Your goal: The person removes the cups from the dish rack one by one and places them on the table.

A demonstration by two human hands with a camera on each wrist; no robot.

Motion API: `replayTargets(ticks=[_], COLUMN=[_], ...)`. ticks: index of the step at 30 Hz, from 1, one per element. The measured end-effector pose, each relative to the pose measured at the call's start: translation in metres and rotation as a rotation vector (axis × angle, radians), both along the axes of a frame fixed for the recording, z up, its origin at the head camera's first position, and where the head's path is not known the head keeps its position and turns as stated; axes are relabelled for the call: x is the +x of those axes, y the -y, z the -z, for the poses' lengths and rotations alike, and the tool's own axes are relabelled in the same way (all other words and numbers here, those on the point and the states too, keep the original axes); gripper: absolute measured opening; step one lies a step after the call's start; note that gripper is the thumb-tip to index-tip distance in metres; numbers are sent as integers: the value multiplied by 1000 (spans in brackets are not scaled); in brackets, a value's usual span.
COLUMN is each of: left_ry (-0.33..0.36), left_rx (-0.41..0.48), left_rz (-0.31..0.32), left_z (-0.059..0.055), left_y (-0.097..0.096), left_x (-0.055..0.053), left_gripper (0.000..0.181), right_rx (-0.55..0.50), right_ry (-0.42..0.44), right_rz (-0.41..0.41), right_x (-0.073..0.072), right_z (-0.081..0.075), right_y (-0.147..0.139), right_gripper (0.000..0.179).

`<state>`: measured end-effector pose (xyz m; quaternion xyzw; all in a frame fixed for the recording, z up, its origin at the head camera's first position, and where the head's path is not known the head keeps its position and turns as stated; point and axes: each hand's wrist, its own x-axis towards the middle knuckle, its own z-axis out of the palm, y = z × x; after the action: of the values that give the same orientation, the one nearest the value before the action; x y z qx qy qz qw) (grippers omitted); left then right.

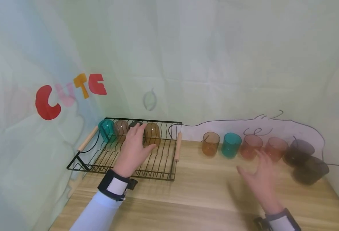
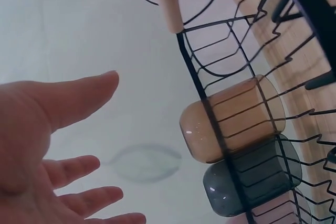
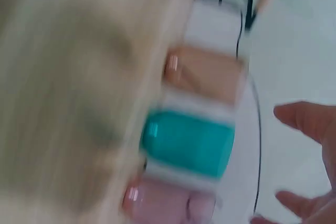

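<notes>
The pink cup looks like clear glass or hard plastic, can't say which. My guess either way: light, stiff, kinda slick, and easy to chip if it's glass. It's upright on the tabletop, rim up, with the teal cup just beside it and a second pink cup on the other side. Not much finger room between them, so I'd pinch the near and far walls a bit below the rim, gently but snug, cos smooth sides could slip.

As for where it is, the right hand is just on the near side of the pink pair, thumb and fingers spread, nothing in its grip. It's blurry and the fingertips overlap that spot in the head view, so I can't tell if one's touching.

Left hand is over the rack, thumb and fingers apart, also holding nothing. Nearest are the amber cup and dark cup, both upside down by the back wires. The left wrist view shows a gap to both. Rounded bases on top, so I'd go for the straighter sides; fingers would probably skid off the dome.
</notes>
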<state>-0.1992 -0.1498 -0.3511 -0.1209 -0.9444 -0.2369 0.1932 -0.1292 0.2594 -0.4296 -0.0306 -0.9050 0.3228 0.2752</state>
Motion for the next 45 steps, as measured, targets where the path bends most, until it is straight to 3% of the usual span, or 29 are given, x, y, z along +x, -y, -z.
replayTargets(ticks=[6,12,25,30,45], left_ry=[-24,15,34,84,121], left_rx=[-70,-172,-366,-423,-434], left_rz=[-4,-28,-20,-29,-31], left_z=[4,8,10,11,23], left_y=[-7,-13,-29,-31,-29], left_x=[-13,-27,-52,-56,-59], left_gripper=[82,84,84,84,72], right_rx=[49,99,121,122,129], right_ry=[75,118,151,167,224], right_rz=[-268,-385,-422,-430,-422], right_x=[-1,-2,7,9,10], right_z=[5,5,6,5,-1], right_y=[40,57,84,89,100], right_gripper=[71,71,75,76,80])
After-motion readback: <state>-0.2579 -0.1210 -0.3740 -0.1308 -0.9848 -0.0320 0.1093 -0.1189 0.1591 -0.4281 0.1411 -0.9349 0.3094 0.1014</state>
